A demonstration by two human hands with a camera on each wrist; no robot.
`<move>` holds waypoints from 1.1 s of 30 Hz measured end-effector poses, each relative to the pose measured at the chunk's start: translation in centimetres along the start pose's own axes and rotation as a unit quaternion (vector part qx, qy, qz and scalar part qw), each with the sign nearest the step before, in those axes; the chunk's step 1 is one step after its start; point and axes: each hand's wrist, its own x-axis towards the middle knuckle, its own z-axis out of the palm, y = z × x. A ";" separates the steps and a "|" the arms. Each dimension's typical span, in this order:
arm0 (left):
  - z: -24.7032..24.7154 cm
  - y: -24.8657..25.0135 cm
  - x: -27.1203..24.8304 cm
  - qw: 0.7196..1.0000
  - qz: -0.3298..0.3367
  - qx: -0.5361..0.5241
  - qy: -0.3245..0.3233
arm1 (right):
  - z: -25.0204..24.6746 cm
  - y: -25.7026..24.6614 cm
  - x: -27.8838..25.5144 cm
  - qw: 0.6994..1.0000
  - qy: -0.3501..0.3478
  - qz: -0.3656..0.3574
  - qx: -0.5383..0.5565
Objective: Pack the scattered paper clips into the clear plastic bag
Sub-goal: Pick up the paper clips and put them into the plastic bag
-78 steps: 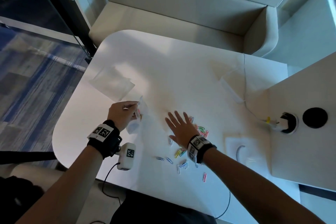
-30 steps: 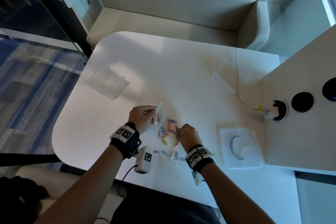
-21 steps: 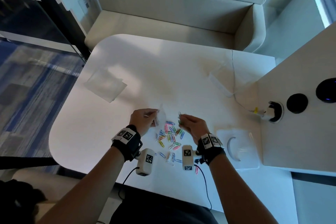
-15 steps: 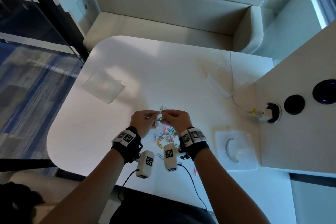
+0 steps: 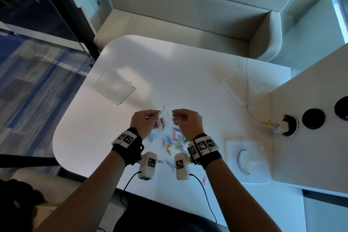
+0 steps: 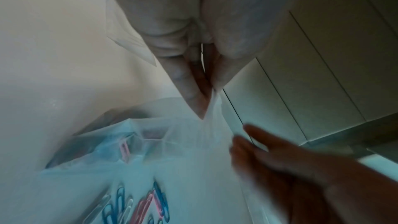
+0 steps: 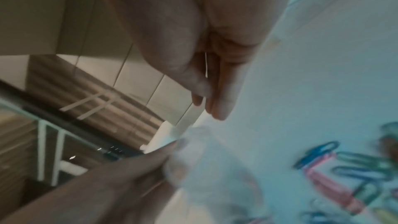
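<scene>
The clear plastic bag [image 5: 162, 118] hung from the left hand [image 5: 145, 123] above the table [image 5: 188, 81], with some clips inside. The right hand [image 5: 186, 122] was just right of that pinch. The paper clips [image 5: 175, 142] lay below, nearer the person; spare bags [image 5: 114, 88] lay far left, beyond.

Head view: high, looks down on table [image 5: 188, 81]. Wrist views: close, along fingers; all share paper clips [image 5: 174, 142].

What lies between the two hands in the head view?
The clear bag, pinched at its edge by the left hand, hangs between it and the right hand, with a few clips inside. The head view shows this.
</scene>
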 end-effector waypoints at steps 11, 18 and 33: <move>-2.5 0.0 0.6 0.999 0.008 -0.039 0.018 | 4.9 10.4 -2.4 0.912 -0.197 -0.086 -0.350; -2.6 0.0 0.7 0.999 0.009 -0.048 0.016 | 5.4 12.1 -4.3 0.779 -0.237 -0.252 -0.523; -1.8 -0.3 0.4 0.999 0.002 -0.032 0.019 | 0.1 11.4 -2.7 0.809 -0.156 -0.211 -0.527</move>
